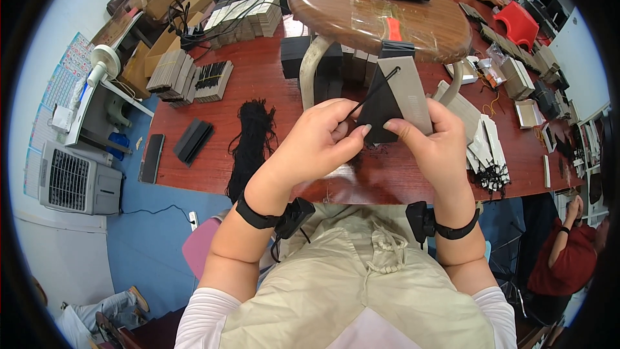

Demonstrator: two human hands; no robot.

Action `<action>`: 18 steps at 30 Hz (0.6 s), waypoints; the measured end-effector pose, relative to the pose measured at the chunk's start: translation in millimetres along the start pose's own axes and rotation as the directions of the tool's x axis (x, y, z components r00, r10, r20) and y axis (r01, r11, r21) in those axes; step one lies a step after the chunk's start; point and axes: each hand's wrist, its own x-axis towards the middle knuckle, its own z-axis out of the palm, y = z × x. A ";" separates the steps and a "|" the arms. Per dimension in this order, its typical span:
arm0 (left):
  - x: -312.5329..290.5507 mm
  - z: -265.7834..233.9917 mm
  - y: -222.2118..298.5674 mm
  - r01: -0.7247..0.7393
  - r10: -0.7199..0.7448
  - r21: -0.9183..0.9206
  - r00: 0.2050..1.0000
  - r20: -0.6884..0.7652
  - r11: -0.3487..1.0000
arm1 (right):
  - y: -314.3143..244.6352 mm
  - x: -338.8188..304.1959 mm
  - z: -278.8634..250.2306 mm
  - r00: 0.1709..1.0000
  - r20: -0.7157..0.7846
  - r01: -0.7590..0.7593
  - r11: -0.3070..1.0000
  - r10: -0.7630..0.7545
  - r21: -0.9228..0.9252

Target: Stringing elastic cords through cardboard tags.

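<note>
A flat card piece (409, 94) with a grey face and a black face is held up over the front of the table. My right hand (442, 145) grips it along its lower right edge, with the thumb on the black side. A thin black cord (376, 92) runs from a hole near the top of the grey face. My left hand (316, 142) is closed, pinching the cord, its thumb tip against the black side. To the left lies a thick bundle of black cords (250, 139) that hangs over the table's front edge.
A round wooden stool (323, 1) stands on the red-brown table (194, 184), behind my hands. Stacks of grey cards (169, 77), a black box (192, 141) and a phone (152, 158) lie left. White strips with black cords (487, 152) lie right. Other people sit at the far right.
</note>
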 end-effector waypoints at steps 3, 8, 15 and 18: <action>1.8 -3.4 -0.5 -0.052 0.059 0.138 0.997 -0.048 0.989 | -8.8 -1.4 -9.8 0.993 -0.018 0.107 0.970 -0.114 -0.217; 5.7 2.1 -3.5 -0.164 0.208 0.263 0.967 -0.147 0.951 | -24.1 -2.4 -22.4 0.975 0.222 -0.070 0.964 0.012 0.256; -13.8 -1.8 -3.0 0.017 -0.069 -0.384 0.990 -0.123 0.923 | -27.2 1.1 -24.1 0.786 0.614 -0.418 0.794 0.072 0.441; -18.9 -5.9 4.5 0.066 -0.096 -0.350 0.993 -0.068 0.935 | -11.5 -2.4 -11.8 0.850 0.280 0.527 0.709 -0.447 -0.469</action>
